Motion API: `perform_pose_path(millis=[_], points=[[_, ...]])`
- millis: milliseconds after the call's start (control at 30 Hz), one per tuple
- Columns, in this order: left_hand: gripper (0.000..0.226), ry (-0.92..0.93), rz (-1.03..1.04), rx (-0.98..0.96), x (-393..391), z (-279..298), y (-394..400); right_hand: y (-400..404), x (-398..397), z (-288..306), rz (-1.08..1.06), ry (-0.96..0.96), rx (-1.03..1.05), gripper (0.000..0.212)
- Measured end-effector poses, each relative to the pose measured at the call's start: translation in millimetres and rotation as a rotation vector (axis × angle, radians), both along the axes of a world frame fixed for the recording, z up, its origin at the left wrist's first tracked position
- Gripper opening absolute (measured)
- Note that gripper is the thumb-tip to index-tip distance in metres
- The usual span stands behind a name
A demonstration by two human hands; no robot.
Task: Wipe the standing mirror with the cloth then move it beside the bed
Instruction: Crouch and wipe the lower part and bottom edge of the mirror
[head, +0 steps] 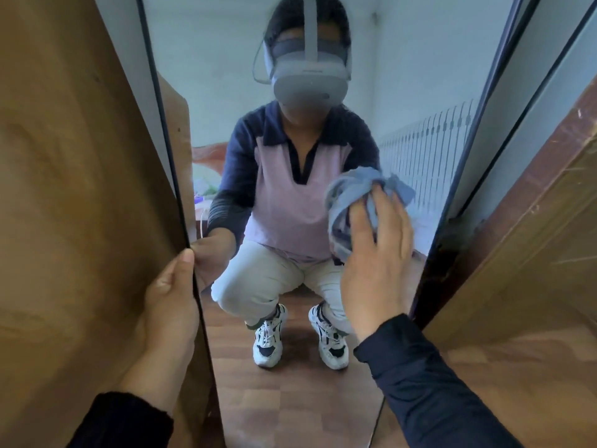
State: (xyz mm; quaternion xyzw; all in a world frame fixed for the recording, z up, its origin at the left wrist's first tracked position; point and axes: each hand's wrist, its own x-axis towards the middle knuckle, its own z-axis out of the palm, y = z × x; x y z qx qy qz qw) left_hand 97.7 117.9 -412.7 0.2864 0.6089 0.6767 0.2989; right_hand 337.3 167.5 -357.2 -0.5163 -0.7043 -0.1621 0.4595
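Head view: standing mirror (pixel 290 399) fills the middle of the frame, upright, thin dark frame on both long edges, foot not visible. It sits between a brown wooden panel (pixel 80 189) on the left and another scuffed wooden panel (pixel 533 253) on the right.

Left hand (pixel 168 305) grips the mirror's left edge: thumb on the front of the glass side, fingers wrapped behind the frame and out of sight. Dark sleeve (pixel 126 421) at the wrist.

Right hand (pixel 378 253) is flat, fingers straight and spread, pressing the cloth (pixel 352 202) against the glass on the right half of the mirror, about mid-height in frame. Cloth is blue-grey, bunched, mostly sticking out above and left of the fingertips; its own reflection merges with it, so exact outline is hard to tell. Slight motion blur on cloth and fingers.

Reflection shows a person crouching, wearing a headset, pink-and-navy top, light trousers, white sneakers, on a brown wood-pattern floor (pixel 290 425). Pale wall and a white radiator-like rail also reflected at right. Some coloured clutter reflected at left edge, too small to identify. Whether any of it is a bed is unclear.
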Motion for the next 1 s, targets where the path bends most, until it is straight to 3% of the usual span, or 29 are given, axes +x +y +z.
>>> perform_pose_path(millis=[100,200,300,433,500,567,667,733,900,1000], points=[[0.036,-0.018,0.003,0.009,0,0,2,-9,-6,-27,0.088,-0.292,-0.092,0.066],[0.038,-0.008,0.009,0.002,0,-2,2,-6,21,-33,0.096,-0.422,-0.139,0.079],[0.048,-0.035,0.009,0.008,1,-9,-1,-2,47,-28,0.003,-0.256,-0.134,0.065],[0.023,-0.061,0.084,-0.005,18,-16,-11,-3,38,-19,-0.11,0.087,-0.16,0.059],[0.017,-0.069,0.093,-0.016,22,-24,-17,-6,19,-21,-0.074,0.085,-0.142,0.068],[0.016,-0.075,0.084,-0.036,18,-31,-19,-10,2,-31,0.028,-0.052,-0.119,0.081],[0.024,-0.083,0.023,-0.072,11,-33,-21,-11,7,-38,0.104,-0.228,-0.091,0.077],[0.03,-0.083,0.005,-0.078,9,-33,-22,-9,21,-33,0.044,-0.17,-0.106,0.07],[0.023,-0.062,0.055,-0.091,13,-32,-19,-15,20,-32,-0.14,0.21,-0.206,0.058],[0.017,-0.059,0.055,-0.119,14,-33,-16,-26,-13,-49,-0.104,0.06,-0.283,0.071]])
